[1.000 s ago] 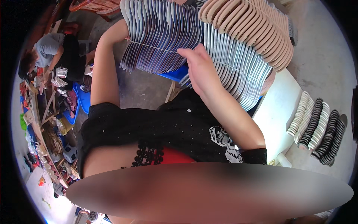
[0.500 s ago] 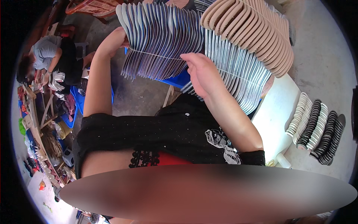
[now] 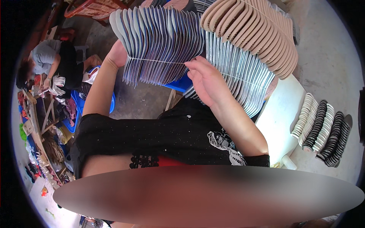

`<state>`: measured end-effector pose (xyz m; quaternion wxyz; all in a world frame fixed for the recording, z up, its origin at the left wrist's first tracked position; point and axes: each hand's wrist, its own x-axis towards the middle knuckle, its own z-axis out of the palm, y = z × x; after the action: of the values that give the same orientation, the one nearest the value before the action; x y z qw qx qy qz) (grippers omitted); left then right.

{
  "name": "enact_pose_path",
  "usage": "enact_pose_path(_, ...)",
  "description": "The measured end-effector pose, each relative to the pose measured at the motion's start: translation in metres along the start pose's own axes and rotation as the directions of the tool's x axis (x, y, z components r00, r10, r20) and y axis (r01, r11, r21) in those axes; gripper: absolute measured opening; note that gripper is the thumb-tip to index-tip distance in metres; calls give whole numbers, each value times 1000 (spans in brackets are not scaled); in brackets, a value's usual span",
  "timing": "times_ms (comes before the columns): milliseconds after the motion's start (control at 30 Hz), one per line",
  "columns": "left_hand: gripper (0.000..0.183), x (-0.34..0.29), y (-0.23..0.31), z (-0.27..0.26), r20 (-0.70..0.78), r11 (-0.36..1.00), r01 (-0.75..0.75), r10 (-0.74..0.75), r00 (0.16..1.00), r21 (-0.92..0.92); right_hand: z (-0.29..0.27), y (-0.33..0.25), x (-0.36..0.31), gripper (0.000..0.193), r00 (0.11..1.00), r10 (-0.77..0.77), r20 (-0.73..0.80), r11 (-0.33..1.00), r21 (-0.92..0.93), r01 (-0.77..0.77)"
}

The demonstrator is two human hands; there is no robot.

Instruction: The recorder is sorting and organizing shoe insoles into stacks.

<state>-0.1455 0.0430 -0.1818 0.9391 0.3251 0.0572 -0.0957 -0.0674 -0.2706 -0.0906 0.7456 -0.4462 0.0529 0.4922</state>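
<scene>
A long row of grey-blue, sole-shaped pieces (image 3: 157, 36), packed on edge like shoe insoles, stands in front of me. A thin pale string (image 3: 159, 60) runs across it. My left hand (image 3: 118, 53) grips the row's left end, its fingers partly hidden behind the outermost piece. At the right end, my right hand (image 3: 205, 79) has its thumb and fingers closed together at the string. Just right of it lies another tied row of silvery-grey soles (image 3: 237, 72), with a row of tan soles (image 3: 249, 34) on top.
A white board (image 3: 283, 106) lies to the right, beside striped black and white rolls of soles (image 3: 323, 127). Something blue (image 3: 178, 83) shows under the grey-blue row. At left, a person (image 3: 47, 57) sits near a blue tub (image 3: 78, 104) and a cluttered bench. A wooden chair (image 3: 93, 11) stands far left.
The grey-blue row has shifted slightly left and lower in view, my left hand with it. My right hand stays by the string, its fingers drawn slightly closer together.
</scene>
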Motion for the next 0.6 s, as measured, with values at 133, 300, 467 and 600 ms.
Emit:
enact_pose_path(133, 39, 9, -2, -6, 25, 992, 128, -128, 992, -15, 5, -5, -9, 55, 1000, -6, -25, 999, 47, 7)
enact_pose_path(300, 46, 24, 12, 2, -202, 941, 319, -293, 934, 111, -14, 2, -5, 36, 989, -84, 118, 991, 112, 71)
enact_pose_path(467, 47, 75, -5, 15, -84, 834, 512, -506, 858, 206, -14, 2, 1, 26, 989, -113, 94, 992, 71, 106)
enact_pose_path(600, 47, 54, -1, 34, -70, 748, 610, -615, 785, 262, -17, 1, -5, 25, 982, -93, 165, 991, 114, 75)
